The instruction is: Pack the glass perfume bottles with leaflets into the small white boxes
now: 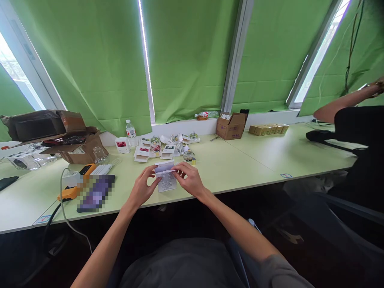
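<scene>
A small white carton [167, 176] with printed text lies on the pale green table [240, 164] right in front of me. My left hand [143, 187] pinches its left side and upper flap. My right hand [189, 179] grips its right side with curled fingers. Both hands rest at the table's near edge. Behind the carton sit a small round glass item with a gold cap [189, 156] and several little open white boxes [142, 153].
An open brown cardboard box [78, 149] and clear packaging stand at the left, with an orange device [71, 192] and a cable. A water bottle [130, 131], another brown box [231, 125] and a row of small yellow boxes [268, 129] line the back. Another person sits at the right.
</scene>
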`<move>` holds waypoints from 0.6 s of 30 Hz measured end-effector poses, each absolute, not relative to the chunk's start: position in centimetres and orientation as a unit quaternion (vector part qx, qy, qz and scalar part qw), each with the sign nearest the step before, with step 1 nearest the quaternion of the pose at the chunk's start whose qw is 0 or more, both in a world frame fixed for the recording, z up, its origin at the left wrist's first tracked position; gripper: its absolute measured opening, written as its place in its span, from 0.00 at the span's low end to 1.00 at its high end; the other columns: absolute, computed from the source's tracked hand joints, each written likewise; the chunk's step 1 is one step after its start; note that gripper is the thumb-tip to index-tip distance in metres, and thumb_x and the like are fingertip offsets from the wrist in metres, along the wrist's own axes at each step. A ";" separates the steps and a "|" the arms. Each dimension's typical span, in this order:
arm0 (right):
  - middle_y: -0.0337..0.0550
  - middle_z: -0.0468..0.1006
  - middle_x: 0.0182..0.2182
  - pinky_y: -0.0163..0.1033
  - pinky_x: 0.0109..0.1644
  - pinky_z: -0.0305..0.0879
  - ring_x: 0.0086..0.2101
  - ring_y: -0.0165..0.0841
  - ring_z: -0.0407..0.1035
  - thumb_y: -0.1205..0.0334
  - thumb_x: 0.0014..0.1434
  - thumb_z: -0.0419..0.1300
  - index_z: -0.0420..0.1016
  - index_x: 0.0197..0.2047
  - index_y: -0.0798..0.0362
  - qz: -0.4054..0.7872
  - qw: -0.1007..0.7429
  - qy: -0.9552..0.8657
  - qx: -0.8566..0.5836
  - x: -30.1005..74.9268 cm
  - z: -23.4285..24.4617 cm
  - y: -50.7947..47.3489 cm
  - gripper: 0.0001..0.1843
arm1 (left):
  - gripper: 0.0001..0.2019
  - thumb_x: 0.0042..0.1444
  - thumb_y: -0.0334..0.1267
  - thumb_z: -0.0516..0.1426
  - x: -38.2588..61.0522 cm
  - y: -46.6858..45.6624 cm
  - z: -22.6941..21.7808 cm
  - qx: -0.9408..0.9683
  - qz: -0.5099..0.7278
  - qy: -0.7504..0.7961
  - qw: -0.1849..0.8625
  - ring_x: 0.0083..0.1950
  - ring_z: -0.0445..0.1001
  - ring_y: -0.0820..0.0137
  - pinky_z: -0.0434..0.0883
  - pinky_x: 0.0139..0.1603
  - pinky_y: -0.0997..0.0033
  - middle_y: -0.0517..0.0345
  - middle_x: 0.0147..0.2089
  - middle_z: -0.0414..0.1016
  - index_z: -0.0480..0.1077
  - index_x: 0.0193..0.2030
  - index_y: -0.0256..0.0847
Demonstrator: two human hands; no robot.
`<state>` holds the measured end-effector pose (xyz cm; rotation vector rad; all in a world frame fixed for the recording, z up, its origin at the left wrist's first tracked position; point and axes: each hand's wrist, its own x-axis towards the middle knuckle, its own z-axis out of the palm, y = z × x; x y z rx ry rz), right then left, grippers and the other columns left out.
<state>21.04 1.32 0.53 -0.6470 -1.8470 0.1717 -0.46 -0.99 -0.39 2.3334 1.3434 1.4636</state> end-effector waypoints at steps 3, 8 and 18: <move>0.44 0.75 0.36 0.35 0.30 0.70 0.32 0.31 0.70 0.61 0.64 0.56 0.77 0.44 0.48 0.075 0.563 -0.776 -0.274 21.1 0.7 1.2 0.09 | 0.21 0.60 0.42 0.58 -0.4 -1.0 -0.4 0.761 0.477 0.438 0.042 0.45 0.77 0.67 0.76 0.48 0.62 0.52 0.53 0.73 0.62 0.60 0.46; 0.44 0.75 0.37 0.35 0.29 0.71 0.31 0.30 0.70 0.62 0.64 0.56 0.77 0.44 0.48 0.076 0.564 -0.776 -0.272 21.0 0.6 1.3 0.09 | 0.21 0.60 0.43 0.58 -0.4 -1.0 -0.4 0.759 0.478 0.439 0.042 0.44 0.77 0.66 0.76 0.48 0.61 0.51 0.52 0.73 0.62 0.60 0.46; 0.44 0.75 0.36 0.35 0.29 0.70 0.30 0.30 0.70 0.65 0.63 0.56 0.76 0.43 0.49 0.070 0.549 -0.786 -0.275 21.0 0.2 1.3 0.09 | 0.22 0.60 0.43 0.58 -0.4 -1.0 -0.3 0.759 0.473 0.446 0.046 0.44 0.78 0.66 0.76 0.47 0.62 0.52 0.51 0.74 0.62 0.60 0.47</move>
